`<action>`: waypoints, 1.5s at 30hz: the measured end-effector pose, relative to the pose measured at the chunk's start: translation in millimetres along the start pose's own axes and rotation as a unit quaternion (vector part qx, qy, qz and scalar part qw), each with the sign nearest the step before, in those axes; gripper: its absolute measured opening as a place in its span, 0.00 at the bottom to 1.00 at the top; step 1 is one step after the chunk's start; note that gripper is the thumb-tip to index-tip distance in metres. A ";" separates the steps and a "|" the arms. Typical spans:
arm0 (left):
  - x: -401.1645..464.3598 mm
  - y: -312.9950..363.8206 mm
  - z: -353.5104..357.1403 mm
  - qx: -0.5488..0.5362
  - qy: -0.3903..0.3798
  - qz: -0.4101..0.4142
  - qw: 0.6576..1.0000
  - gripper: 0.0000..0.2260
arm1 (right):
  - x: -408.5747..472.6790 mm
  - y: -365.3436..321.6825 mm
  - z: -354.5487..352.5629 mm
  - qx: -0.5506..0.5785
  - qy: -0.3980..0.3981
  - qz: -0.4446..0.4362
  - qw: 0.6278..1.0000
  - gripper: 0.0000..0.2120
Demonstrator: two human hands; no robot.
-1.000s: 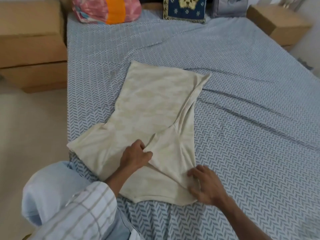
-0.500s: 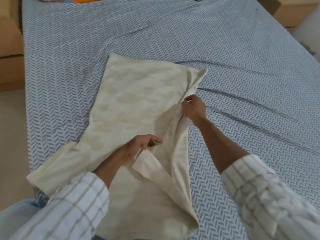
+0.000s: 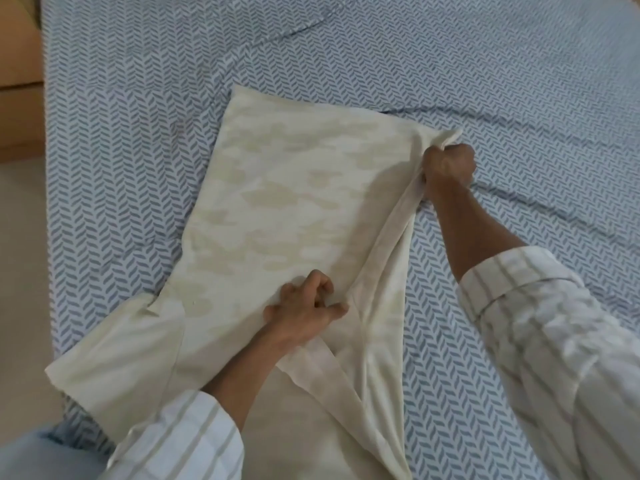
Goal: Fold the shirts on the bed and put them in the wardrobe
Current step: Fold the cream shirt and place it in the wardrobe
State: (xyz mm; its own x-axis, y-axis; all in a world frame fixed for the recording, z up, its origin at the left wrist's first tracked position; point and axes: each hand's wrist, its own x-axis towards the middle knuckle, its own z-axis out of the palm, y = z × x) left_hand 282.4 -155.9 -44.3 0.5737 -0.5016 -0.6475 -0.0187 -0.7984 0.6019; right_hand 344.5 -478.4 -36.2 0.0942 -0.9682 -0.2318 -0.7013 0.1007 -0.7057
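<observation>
On the bed (image 3: 450,81), a cream shirt (image 3: 294,209) lay half folded.
Right hand (image 3: 448,166) gripped its far corner; left hand (image 3: 304,311) pinched the fold; uneven pulling could skew it.

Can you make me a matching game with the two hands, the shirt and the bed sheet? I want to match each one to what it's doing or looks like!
Things:
1. left hand
2. right hand
3. shirt
4. bed sheet

States:
A. blue-grey zigzag pattern, lying under everything
B. grips the far right corner of the cloth
C. cream with faint blotches, spread out flat
D. pinches the cloth near the middle fold

Pairs: 1-D, 2-B, 3-C, 4-A
</observation>
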 end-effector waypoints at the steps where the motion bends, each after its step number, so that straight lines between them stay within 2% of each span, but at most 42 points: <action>1: 2.3 -4.0 -1.4 -0.019 -0.011 -0.004 1.000 0.14 | -0.1 -3.4 2.0 0.018 0.008 -0.017 1.000 0.18; 3: 5.4 -8.6 -3.4 -0.042 -0.034 -0.024 0.998 0.18 | -5.6 -12.2 9.1 0.047 0.024 -0.066 0.996 0.15; 5: 5.3 -10.1 -0.8 -0.033 -0.034 -0.027 0.999 0.15 | -18.9 -25.6 19.2 0.026 0.020 -0.136 0.990 0.13; 6: 4.0 -11.0 1.3 -0.031 -0.029 -0.022 0.999 0.12 | -28.4 -33.9 24.7 0.007 0.007 -0.166 0.986 0.13; 8: -1.0 -12.3 4.1 -0.066 -0.018 -0.027 0.997 0.14 | -45.5 -45.9 38.9 -0.030 -0.036 -0.205 0.978 0.13; 10: -5.9 -11.2 2.6 -0.094 -0.008 -0.035 0.995 0.14 | -56.3 -49.3 55.9 -0.055 -0.099 -0.219 0.969 0.14; 13: -7.5 -10.8 0.9 -0.105 -0.006 -0.041 0.994 0.11 | -61.6 -41.7 75.7 -0.095 -0.196 -0.193 0.957 0.19; 16: -5.3 -13.9 2.8 -0.116 -0.006 -0.052 0.992 0.11 | -64.3 -35.6 77.8 -0.096 -0.235 -0.188 0.949 0.22; 20: -4.4 -14.1 1.6 -0.134 -0.008 -0.044 0.990 0.10 | -83.0 -13.2 54.8 -0.066 -0.272 -0.221 0.934 0.25; 24: -14.8 -6.9 -8.7 -0.104 -0.025 -0.010 0.994 0.10 | -132.5 43.6 11.2 -0.122 -0.283 -0.277 0.910 0.29; 28: -31.5 -9.8 -26.3 -0.133 -0.098 0.025 0.986 0.10 | -211.0 117.1 -54.3 -0.137 -0.270 -0.302 0.904 0.27; 30: -44.1 -12.7 -32.1 -0.089 -0.112 0.007 0.990 0.08 | -250.0 153.5 -89.8 -0.160 -0.288 -0.350 0.877 0.26; 31: -47.2 -17.1 -31.2 -0.024 -0.097 -0.003 0.995 0.09 | -265.9 169.6 -105.5 -0.188 -0.301 -0.377 0.856 0.26; 33: -58.9 -26.0 -27.8 0.122 -0.056 -0.027 0.991 0.18 | -294.9 196.5 -128.6 -0.272 -0.318 -0.431 0.799 0.29; 35: -67.1 -31.1 -21.0 0.154 -0.029 -0.066 0.986 0.32 | -312.2 215.2 -138.4 -0.348 -0.340 -0.416 0.768 0.34; 36: -72.9 -33.6 -18.9 0.146 -0.023 -0.084 0.985 0.34 | -317.3 221.5 -140.9 -0.362 -0.344 -0.398 0.770 0.34; 38: -83.8 -38.1 -16.8 0.096 -0.014 -0.096 0.991 0.28 | -324.8 233.7 -146.0 -0.348 -0.333 -0.405 0.777 0.26; 41: -103.3 -36.8 -21.2 -0.085 -0.014 -0.105 0.991 0.15 | -333.0 246.0 -150.5 -0.287 -0.320 -0.477 0.767 0.14; 43: -112.2 -37.9 -25.8 -0.186 -0.008 -0.118 0.975 0.09 | -337.7 250.8 -152.4 -0.262 -0.315 -0.514 0.753 0.14; 45: -118.3 -45.8 -25.2 -0.220 -0.010 -0.134 0.966 0.09 | -343.5 253.5 -153.4 -0.263 -0.313 -0.524 0.747 0.17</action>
State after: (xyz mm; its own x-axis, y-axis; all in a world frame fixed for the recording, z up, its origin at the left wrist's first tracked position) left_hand 236.0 -51.5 16.5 0.4926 -0.3065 -0.8145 0.4815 -0.6836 0.5485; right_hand 26.0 -155.4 -32.7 0.9830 -0.1385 -0.1203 -0.1754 -0.9014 -0.3959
